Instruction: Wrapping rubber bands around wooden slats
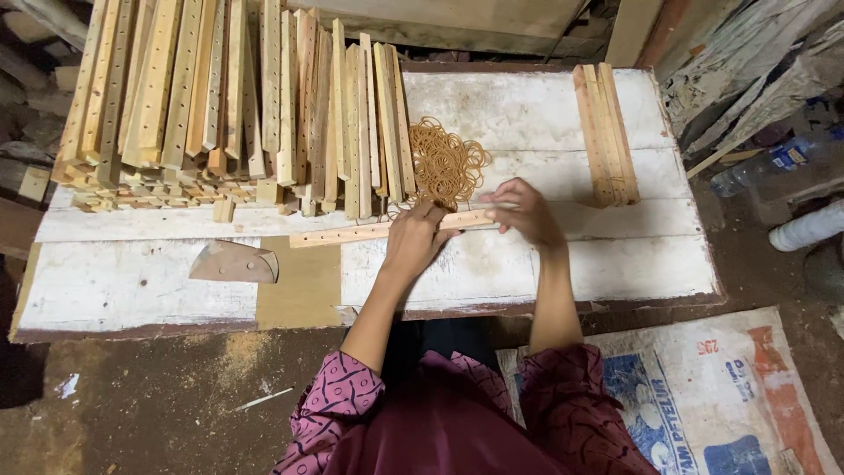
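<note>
A long wooden slat with holes (352, 234) lies across the white worn table (615, 264). My left hand (415, 239) grips the slat near its middle. My right hand (526, 211) holds its right end, fingers curled over it. Just beyond my hands sits a heap of tan rubber bands (445, 163), close to my left hand's fingertips.
A large pile of drilled wooden slats (220, 105) covers the table's far left. A small bundle of slats (605, 132) lies at the far right. A flat metal blade piece (233, 262) rests at the near left. A printed sack (703, 396) and plastic bottles (774, 160) lie on the floor.
</note>
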